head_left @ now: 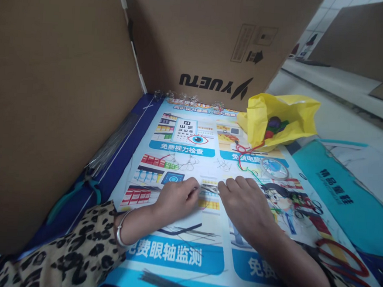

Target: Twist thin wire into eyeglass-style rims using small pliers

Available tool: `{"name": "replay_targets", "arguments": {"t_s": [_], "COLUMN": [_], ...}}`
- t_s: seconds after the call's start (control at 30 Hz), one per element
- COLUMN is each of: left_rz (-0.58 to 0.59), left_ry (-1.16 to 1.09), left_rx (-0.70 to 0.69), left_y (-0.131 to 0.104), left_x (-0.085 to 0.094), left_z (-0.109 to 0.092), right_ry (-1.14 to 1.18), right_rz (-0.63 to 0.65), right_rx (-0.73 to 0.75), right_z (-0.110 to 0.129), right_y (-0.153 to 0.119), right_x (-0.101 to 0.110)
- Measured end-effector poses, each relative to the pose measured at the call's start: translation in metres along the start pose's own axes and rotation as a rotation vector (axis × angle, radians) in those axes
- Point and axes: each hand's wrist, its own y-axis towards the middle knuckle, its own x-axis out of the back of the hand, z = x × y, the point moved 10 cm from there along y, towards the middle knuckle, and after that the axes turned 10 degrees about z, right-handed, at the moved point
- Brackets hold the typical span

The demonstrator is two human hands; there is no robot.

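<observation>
Both hands are over the middle of a printed poster [177,256]. My left hand [177,198] is closed, its thumb and fingers pinched on something too small to name. Facing it, my right hand [248,206] is closed too, knuckles up, its grip hidden. Thin dark wire [209,188] spans the short gap between the two hands. Beyond them, bent wire pieces [185,162] lie on the poster. Nearer my body is a bundle of dark wires [167,284]. Red and green thread [243,153] runs from a yellow bag toward my right hand.
Cardboard walls [212,40] stand at the back and left. The yellow bag [257,122] holds coloured balls. Teal-handled pliers [72,196] and straight wires [114,142] lie left. Right are a clear round dish [275,168], red-handled scissors [344,259] and a teal box panel [345,193].
</observation>
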Motion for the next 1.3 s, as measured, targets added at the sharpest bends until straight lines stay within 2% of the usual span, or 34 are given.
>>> {"name": "replay_targets", "arguments": {"t_s": [0.17,0.3,0.53,0.8,1.0,1.3], "left_rz": [-0.076,-0.132,-0.105,-0.009,-0.008,-0.015], "left_ry": [0.113,0.172,0.212,0.241,0.259,0.280], "left_rx": [-0.057,-0.048,-0.055,-0.078,-0.109,-0.127], "left_y": [-0.001,-0.002,-0.003,-0.002,-0.001,-0.002], "left_x": [0.009,0.016,0.014,0.005,0.006,0.005], "left_z": [-0.009,-0.011,-0.014,-0.015,-0.018,-0.019], "right_ry": [-0.039,-0.050,-0.050,-0.050,-0.069,-0.064], "right_rz": [-0.033,-0.039,-0.071,-0.166,-0.223,-0.202], "right_rx": [-0.009,-0.021,-0.025,0.070,0.121,0.140], "right_z": [0.002,0.001,0.001,0.009,0.013,0.013], "right_y": [-0.002,-0.002,0.000,-0.005,-0.006,-0.005], "right_x": [0.005,0.004,0.009,0.018,0.021,0.020]}}
